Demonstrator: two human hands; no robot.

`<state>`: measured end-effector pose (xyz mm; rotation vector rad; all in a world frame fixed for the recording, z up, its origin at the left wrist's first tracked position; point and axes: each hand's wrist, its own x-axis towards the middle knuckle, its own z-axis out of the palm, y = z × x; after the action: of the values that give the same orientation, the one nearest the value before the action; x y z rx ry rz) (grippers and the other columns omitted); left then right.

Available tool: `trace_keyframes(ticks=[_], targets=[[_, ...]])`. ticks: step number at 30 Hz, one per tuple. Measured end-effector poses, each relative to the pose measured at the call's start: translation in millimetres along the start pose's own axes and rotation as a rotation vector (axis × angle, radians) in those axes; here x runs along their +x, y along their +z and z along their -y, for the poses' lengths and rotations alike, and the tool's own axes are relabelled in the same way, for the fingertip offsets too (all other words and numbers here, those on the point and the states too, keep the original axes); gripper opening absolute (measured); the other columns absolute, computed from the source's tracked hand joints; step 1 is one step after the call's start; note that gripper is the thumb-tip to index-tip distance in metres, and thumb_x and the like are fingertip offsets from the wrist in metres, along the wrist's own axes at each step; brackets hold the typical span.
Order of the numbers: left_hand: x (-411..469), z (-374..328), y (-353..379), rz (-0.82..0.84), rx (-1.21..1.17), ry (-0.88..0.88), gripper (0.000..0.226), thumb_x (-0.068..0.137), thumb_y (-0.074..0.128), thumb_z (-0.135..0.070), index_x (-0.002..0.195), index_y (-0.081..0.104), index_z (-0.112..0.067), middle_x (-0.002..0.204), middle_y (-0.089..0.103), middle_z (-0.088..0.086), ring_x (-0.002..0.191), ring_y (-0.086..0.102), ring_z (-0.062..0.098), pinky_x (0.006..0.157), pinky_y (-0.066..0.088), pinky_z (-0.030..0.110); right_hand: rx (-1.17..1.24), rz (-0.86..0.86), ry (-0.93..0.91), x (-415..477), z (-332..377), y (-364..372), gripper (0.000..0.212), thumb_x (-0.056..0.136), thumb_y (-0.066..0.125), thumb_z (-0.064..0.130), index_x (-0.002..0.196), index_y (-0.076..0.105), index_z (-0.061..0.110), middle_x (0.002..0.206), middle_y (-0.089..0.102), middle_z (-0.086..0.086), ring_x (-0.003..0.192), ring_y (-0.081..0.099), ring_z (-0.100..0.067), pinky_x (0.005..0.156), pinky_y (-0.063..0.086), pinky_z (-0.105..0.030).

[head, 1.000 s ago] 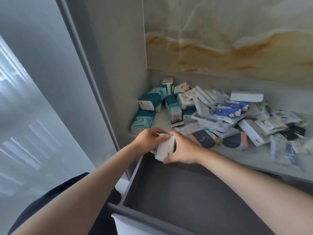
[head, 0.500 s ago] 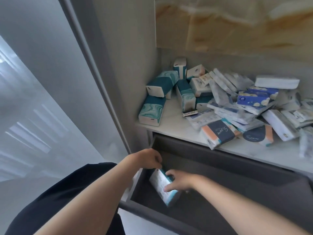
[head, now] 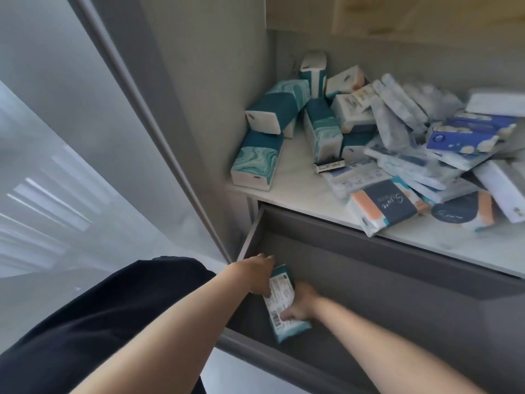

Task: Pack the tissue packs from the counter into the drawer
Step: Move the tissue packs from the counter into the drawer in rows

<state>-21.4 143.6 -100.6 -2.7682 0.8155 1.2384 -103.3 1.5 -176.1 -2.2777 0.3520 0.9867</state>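
A white-and-teal tissue pack [head: 281, 302] lies tilted in the front left corner of the open grey drawer [head: 397, 282]. My left hand [head: 257, 273] holds its upper left edge, fingers curled over it. My right hand [head: 299, 305] grips the pack's right side, thumb on its printed face. Above the drawer, the white counter [head: 301, 191] carries a heap of several tissue packs: teal marbled ones [head: 257, 159] at the left, a navy-and-peach pack [head: 383, 206] at the front edge, blue ones [head: 468, 135] at the right.
A grey cabinet wall [head: 204, 109] rises at the left of the counter, with a frosted glass panel [head: 56, 137] beyond it. A marble backsplash [head: 397, 12] runs behind the heap. The drawer's front rim [head: 272, 352] is close to my arms.
Both hands have carried the pack from the counter's edge down into the drawer's front left corner. The camera tilted downward.
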Motion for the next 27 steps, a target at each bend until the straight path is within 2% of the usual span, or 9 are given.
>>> trace_keyframes(ticks=[2, 4, 6, 9, 11, 16, 19, 23, 27], targets=[[-0.1, -6.2, 1.7, 0.024, -0.038, -0.032, 0.102, 0.083, 0.074, -0.035, 0.156, 0.006, -0.009, 0.155, 0.030, 0.011, 0.135, 0.043, 0.030, 0.106, 0.042, 0.040, -0.017, -0.014, -0.059, -4.9, -6.7, 1.7, 0.088, 0.058, 0.094, 0.030, 0.135, 0.054, 0.010, 0.131, 0.063, -0.003, 0.116, 0.062, -0.018, 0.099, 0.048, -0.028], [0.4, -11.6, 6.0, 0.070, -0.063, -0.060, 0.099, 0.084, 0.073, -0.039, 0.154, 0.012, -0.005, 0.151, 0.038, 0.013, 0.131, 0.048, 0.029, 0.104, 0.044, 0.038, 0.016, -0.071, -0.110, -12.6, -16.3, 0.6, 0.096, 0.057, 0.095, 0.026, 0.139, 0.046, 0.009, 0.134, 0.057, -0.005, 0.121, 0.056, -0.020, 0.101, 0.044, -0.026], [2.2, -15.9, 13.4, 0.104, -0.124, -0.070, 0.087, 0.082, 0.075, -0.040, 0.147, 0.031, -0.004, 0.137, 0.053, 0.010, 0.118, 0.058, 0.026, 0.094, 0.051, 0.035, 0.079, -0.083, -0.182, -21.4, -25.3, -4.3, 0.087, 0.058, 0.094, 0.020, 0.131, 0.048, 0.011, 0.125, 0.055, 0.000, 0.117, 0.053, -0.017, 0.099, 0.043, -0.028], [3.8, -25.6, 14.5, 0.039, -0.306, -0.070, 0.093, 0.080, 0.078, -0.035, 0.145, 0.020, -0.002, 0.134, 0.055, 0.011, 0.117, 0.058, 0.024, 0.089, 0.051, 0.033, 0.148, -0.142, -0.261, -28.4, -40.0, -17.1, 0.068, 0.058, 0.092, 0.014, 0.111, 0.050, 0.022, 0.109, 0.058, 0.007, 0.107, 0.056, -0.016, 0.093, 0.046, -0.036], [3.8, -33.5, 2.9, -0.084, -0.413, -0.061, 0.089, 0.077, 0.080, -0.032, 0.139, 0.022, -0.006, 0.127, 0.057, 0.011, 0.111, 0.059, 0.025, 0.082, 0.051, 0.033, 0.199, -0.232, -0.280, -31.2, -40.7, -29.7, 0.064, 0.063, 0.088, 0.013, 0.115, 0.052, 0.025, 0.111, 0.060, 0.009, 0.109, 0.058, -0.016, 0.093, 0.047, -0.033], [-1.4, -46.0, -31.9, -0.485, -0.493, -0.145, 0.078, 0.070, 0.078, -0.042, 0.127, 0.033, -0.014, 0.119, 0.056, 0.010, 0.106, 0.058, 0.029, 0.078, 0.044, 0.031, 0.022, -0.418, -0.254, -33.0, -0.3, -63.0, 0.116, 0.061, 0.084, 0.046, 0.153, 0.017, 0.029, 0.146, 0.030, -0.007, 0.138, 0.032, -0.028, 0.111, 0.037, -0.038], [-1.4, -45.0, -40.7, -0.497, -0.555, -0.179, 0.083, 0.071, 0.075, -0.037, 0.137, 0.031, -0.013, 0.127, 0.055, 0.009, 0.113, 0.055, 0.027, 0.082, 0.044, 0.030, 0.144, -0.342, -0.198, -28.4, 29.1, -66.8, 0.132, 0.055, 0.087, 0.049, 0.154, 0.001, 0.031, 0.148, 0.024, -0.007, 0.134, 0.044, -0.028, 0.104, 0.045, -0.040], [-3.7, -33.8, -44.6, -0.417, -0.585, -0.141, 0.087, 0.072, 0.072, -0.024, 0.145, 0.025, -0.016, 0.131, 0.054, 0.009, 0.117, 0.054, 0.026, 0.090, 0.047, 0.032, 0.246, -0.387, -0.146, -10.8, 43.7, -67.2, 0.107, 0.067, 0.087, 0.031, 0.149, 0.019, 0.019, 0.146, 0.039, -0.011, 0.129, 0.049, -0.027, 0.100, 0.046, -0.034], [-4.3, -15.0, -41.5, -0.542, -0.329, -0.025, 0.076, 0.080, 0.068, -0.019, 0.147, 0.032, -0.021, 0.141, 0.042, 0.007, 0.128, 0.044, 0.027, 0.101, 0.044, 0.038, 0.340, -0.370, -0.082, 5.3, 51.2, -73.9, 0.108, 0.068, 0.088, 0.027, 0.153, 0.022, 0.026, 0.149, 0.037, -0.013, 0.133, 0.046, -0.028, 0.102, 0.042, -0.031]])
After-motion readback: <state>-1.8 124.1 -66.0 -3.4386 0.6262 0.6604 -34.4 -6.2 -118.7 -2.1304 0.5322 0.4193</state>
